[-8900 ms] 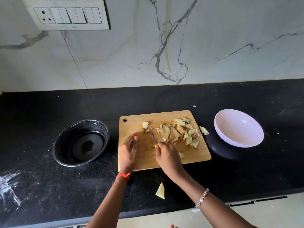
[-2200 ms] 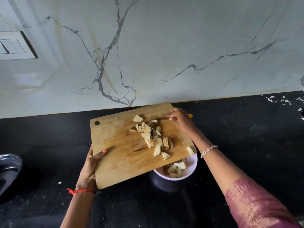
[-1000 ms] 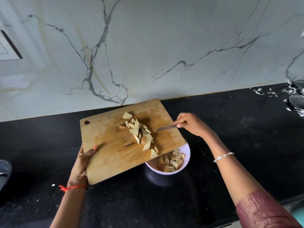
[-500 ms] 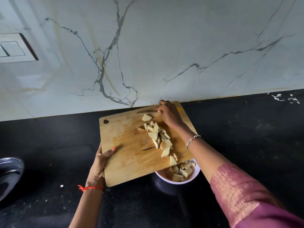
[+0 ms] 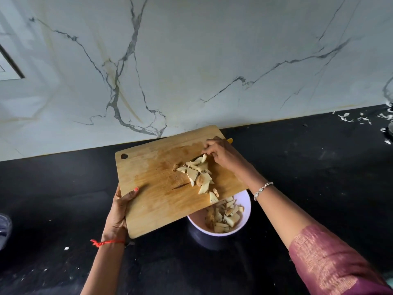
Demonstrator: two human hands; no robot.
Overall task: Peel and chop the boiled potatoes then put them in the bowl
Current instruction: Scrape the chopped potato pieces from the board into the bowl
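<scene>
My left hand (image 5: 119, 211) grips the near left edge of the wooden cutting board (image 5: 157, 188), held tilted over the white bowl (image 5: 244, 218). Several chopped potato pieces (image 5: 196, 175) lie in a pile on the board, trailing toward its lower edge. More potato chunks (image 5: 223, 216) sit inside the bowl. My right hand (image 5: 223, 154) rests on the board's far right part, shut on a knife whose yellow handle tip (image 5: 230, 140) pokes out behind the fingers; the blade lies against the top of the pile, mostly hidden.
The black countertop (image 5: 319, 167) runs along a white marble wall (image 5: 212, 60). White scraps (image 5: 357, 119) lie scattered at the far right. A metal vessel's edge (image 5: 4, 228) shows at the left border. A switch plate corner (image 5: 8, 69) is on the wall, upper left.
My right hand with the knife has swept down from the board's top edge into the pile, pushing the pieces together and toward the bowl. The board stays tilted in my left hand.
</scene>
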